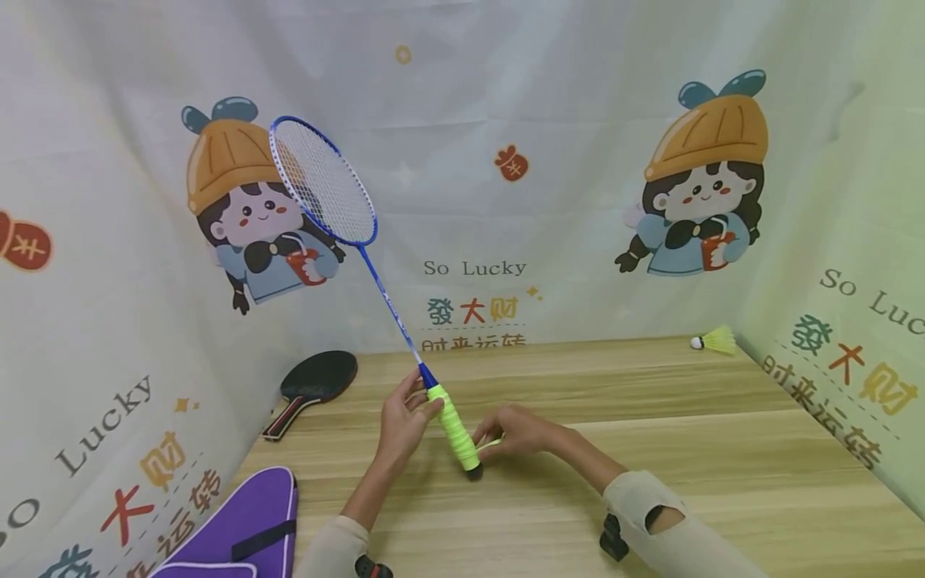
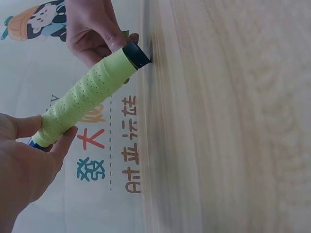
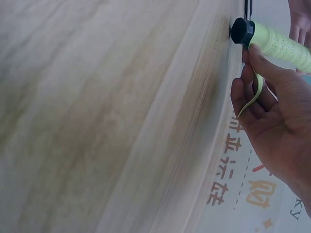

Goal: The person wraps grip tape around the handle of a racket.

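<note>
A blue and white badminton racket (image 1: 390,307) leans up and to the left over the table, its strung head in front of the back cloth. Bright yellow-green perforated overgrip tape (image 1: 454,425) is wound around its handle, down to the black butt cap (image 2: 136,55). My left hand (image 1: 402,421) holds the handle's upper end between thumb and fingers, near the blue cone. At the lower end, my right hand (image 1: 520,429) pinches the tape by the butt. A thin tapered tail of tape (image 3: 257,90) curls across its fingers in the right wrist view. The butt cap is close over the tabletop.
A black table tennis paddle (image 1: 319,377) lies at the table's back left. In front of it is a purple racket bag (image 1: 249,514) with a black strap. A yellow shuttlecock (image 1: 714,341) sits in the back right corner. Printed cloth (image 1: 578,305) surrounds the wooden table (image 1: 650,401).
</note>
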A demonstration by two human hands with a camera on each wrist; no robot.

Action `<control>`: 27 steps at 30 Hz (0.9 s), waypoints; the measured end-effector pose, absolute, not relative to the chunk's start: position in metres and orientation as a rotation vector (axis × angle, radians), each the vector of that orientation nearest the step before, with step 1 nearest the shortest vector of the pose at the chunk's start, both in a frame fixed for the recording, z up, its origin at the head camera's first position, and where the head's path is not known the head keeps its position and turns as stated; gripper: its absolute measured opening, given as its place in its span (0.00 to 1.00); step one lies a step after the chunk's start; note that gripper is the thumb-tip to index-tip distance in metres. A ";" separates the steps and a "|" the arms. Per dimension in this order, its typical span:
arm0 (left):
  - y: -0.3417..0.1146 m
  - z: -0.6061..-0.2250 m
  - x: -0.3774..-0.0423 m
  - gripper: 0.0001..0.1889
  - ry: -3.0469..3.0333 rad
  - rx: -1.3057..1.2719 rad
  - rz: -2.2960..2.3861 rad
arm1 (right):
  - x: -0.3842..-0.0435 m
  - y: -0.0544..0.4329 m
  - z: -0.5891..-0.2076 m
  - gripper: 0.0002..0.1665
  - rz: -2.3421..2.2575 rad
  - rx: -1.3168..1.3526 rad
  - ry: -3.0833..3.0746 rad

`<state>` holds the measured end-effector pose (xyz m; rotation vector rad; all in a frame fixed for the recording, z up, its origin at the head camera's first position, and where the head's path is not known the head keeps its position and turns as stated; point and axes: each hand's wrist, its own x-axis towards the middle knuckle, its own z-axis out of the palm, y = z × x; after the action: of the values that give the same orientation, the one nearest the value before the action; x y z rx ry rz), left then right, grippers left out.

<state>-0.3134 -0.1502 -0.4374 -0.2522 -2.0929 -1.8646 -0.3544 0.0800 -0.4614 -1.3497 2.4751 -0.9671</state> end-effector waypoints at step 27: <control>-0.142 -0.440 -0.317 0.29 -2.057 -0.133 -1.700 | -0.349 0.084 -0.464 0.11 -1.054 -1.353 2.439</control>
<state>-0.3165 -0.1416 -0.4399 -0.1333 -2.0575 -1.6997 -0.3489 0.0838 -0.4637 -1.3534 2.4391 -1.0545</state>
